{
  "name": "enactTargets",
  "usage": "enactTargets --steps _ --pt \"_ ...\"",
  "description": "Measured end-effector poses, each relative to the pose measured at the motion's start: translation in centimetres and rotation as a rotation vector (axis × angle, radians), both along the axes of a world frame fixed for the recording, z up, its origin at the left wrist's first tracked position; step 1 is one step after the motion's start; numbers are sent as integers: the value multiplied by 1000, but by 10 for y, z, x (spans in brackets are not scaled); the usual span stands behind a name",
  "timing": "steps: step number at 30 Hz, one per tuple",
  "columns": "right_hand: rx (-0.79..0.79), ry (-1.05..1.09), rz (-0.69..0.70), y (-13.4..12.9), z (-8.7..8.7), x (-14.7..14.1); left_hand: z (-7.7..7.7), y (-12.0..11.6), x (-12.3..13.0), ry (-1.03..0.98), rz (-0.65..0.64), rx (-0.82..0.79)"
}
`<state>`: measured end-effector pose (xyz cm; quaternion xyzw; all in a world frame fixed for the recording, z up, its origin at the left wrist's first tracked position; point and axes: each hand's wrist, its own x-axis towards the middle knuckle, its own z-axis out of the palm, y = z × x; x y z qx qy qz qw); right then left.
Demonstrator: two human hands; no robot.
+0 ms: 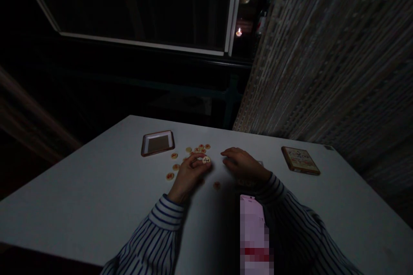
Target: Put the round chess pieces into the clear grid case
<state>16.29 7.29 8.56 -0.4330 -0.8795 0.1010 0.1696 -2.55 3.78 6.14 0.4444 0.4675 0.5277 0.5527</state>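
Note:
My left hand (190, 174) pinches a round, pale Chinese chess piece (206, 160) with a dark character between thumb and fingers, raised over the white table (106, 189). Around and beyond that hand lie several more pieces, among them a red-marked piece (170, 176) on the left and another piece (207, 146) at the back. My right hand (241, 164) hovers just to the right, palm down, its fingers bent and a little apart, with nothing visible in them. One piece (217, 185) lies nearer to me, in shadow between my forearms. My right forearm hides part of the tabletop.
An open shallow tray (145, 149) with a brown rim rests at the back left. At the right lies a flat box (301, 161) with a printed top. A pink object (251, 215), partly pixelated, is beside my right sleeve. A string curtain (309, 51) hangs behind.

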Motion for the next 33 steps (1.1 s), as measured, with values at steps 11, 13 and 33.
enactTargets --steps 11,13,33 --pt "-3 70 -34 1 -2 24 -1 4 26 -36 -96 -21" --pt "-4 71 -37 2 -3 28 -1 5 31 -47 -106 -40" --pt "-31 43 -56 4 -5 56 -12 18 74 -74 -140 -112"
